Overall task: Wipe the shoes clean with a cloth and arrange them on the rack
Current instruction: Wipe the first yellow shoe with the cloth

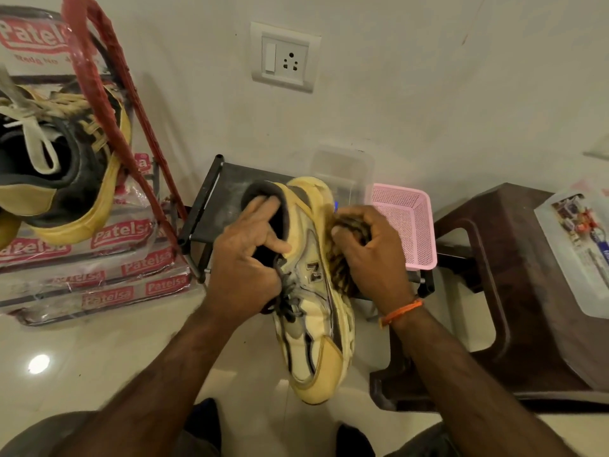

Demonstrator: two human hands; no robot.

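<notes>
A cream and yellow sneaker (pixel 316 328) with dark laces is held up in the middle, toe toward me. My left hand (pixel 247 258) grips it at the collar, fingers reaching into the opening. My right hand (pixel 369 252) holds a dark bunched cloth (pixel 342 265) and presses it against the shoe's right side. A second yellow and black sneaker (pixel 56 153) sits at the upper left on stacked packets. A low black rack (pixel 224 192) stands behind the held shoe.
A pink mesh basket (pixel 408 222) and a clear plastic box (pixel 342 169) sit on the rack. A brown plastic stool (pixel 487 291) with a lidded container (pixel 580 252) stands at right. Red rods (pixel 108 80) lean against the stacked packets (pixel 99 258) at left.
</notes>
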